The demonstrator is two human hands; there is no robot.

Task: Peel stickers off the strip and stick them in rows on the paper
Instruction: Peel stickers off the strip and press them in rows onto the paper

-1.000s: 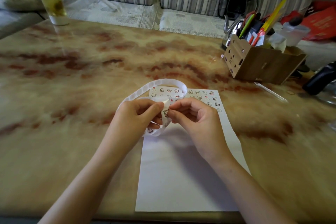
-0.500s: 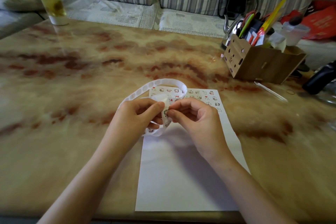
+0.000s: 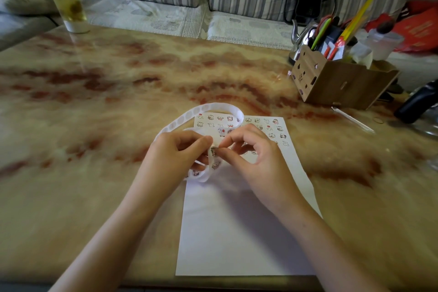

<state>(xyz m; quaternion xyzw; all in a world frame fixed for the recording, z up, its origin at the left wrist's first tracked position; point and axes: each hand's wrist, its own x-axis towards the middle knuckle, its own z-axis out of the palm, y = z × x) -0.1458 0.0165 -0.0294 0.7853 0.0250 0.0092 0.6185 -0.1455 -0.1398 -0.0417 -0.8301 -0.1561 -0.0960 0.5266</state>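
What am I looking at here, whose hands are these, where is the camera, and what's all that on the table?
There is no machine here. These are a person's two bare hands, filmed by one wide-angle camera worn on their head, which looks forward and down. The left hand holds a looping white sticker strip. The right hand pinches a small sticker on it, apparently to peel it. Below them a white paper lies on the marbled table, with rows of stickers at its far end. Farther off are a glass of yellowish drink on the left and a wooden box of pens on the right.
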